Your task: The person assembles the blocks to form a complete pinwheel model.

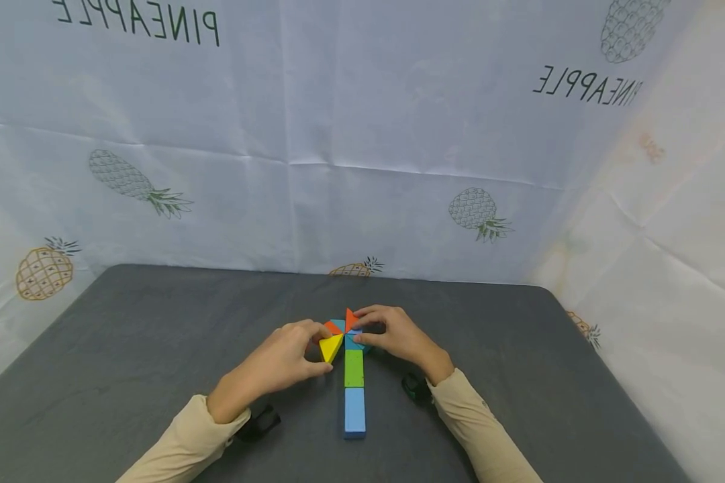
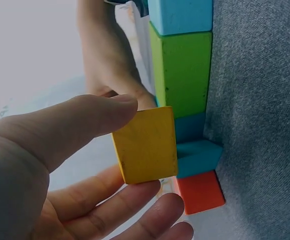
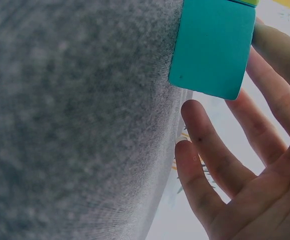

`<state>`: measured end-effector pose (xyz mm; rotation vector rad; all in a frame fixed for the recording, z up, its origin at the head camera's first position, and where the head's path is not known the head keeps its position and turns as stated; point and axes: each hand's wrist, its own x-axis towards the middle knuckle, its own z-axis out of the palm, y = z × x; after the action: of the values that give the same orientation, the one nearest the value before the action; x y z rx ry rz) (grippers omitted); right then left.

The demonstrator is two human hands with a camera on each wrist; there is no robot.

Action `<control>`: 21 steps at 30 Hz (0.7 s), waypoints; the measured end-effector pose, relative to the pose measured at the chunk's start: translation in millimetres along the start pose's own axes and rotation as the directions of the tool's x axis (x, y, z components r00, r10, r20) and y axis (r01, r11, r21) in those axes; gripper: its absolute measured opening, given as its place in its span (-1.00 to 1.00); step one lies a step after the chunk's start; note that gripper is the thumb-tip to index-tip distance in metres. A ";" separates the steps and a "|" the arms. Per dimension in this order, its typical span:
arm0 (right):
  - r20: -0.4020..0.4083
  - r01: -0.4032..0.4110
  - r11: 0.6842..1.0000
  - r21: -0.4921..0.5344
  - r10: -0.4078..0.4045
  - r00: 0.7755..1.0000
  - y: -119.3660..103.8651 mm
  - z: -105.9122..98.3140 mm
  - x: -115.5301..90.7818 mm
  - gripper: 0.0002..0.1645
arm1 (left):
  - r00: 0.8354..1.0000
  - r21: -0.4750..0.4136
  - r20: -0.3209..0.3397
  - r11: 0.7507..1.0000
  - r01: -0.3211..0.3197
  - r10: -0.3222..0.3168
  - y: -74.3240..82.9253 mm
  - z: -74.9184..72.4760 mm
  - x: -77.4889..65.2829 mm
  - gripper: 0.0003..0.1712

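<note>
My left hand (image 1: 280, 355) pinches a yellow triangular block (image 1: 329, 347) between thumb and fingertips, beside the upper end of a row of blocks. In the left wrist view the yellow block (image 2: 146, 146) shows a flat side face. My right hand (image 1: 401, 335) has its fingertips at an upright orange-red triangular block (image 1: 350, 318) and its thumb by the blue blocks (image 1: 353, 342). A teal block (image 3: 212, 47) is close to those fingers, which are spread and loosely bent. Left of centre lies another orange-red block (image 1: 333, 328), partly hidden by the yellow one.
Below the cluster, a green block (image 1: 354, 368) and a light blue block (image 1: 354, 409) line up towards me on the dark grey table (image 1: 489, 416). A pineapple-print cloth (image 1: 368, 134) hangs behind. Dark straps (image 1: 260, 424) circle both wrists.
</note>
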<state>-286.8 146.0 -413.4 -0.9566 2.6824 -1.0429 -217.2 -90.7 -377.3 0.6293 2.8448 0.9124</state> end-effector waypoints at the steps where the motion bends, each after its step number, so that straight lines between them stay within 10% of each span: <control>1: 0.001 -0.002 1.000 0.000 0.002 1.000 -0.2 -0.1 -0.1 -0.69 | 1.000 -0.001 0.002 1.000 0.001 -0.001 0.0 0.6 0.1 -0.50; 21: 0.006 0.003 1.000 0.009 -0.003 1.000 1.2 -0.6 -0.9 -0.69 | 1.000 0.074 0.010 0.997 -0.024 0.023 -0.2 7.0 -3.0 -0.52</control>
<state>-286.9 147.5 -413.8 -0.9609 2.6694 -1.0500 -213.1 -88.3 -383.3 0.6738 2.8810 0.8087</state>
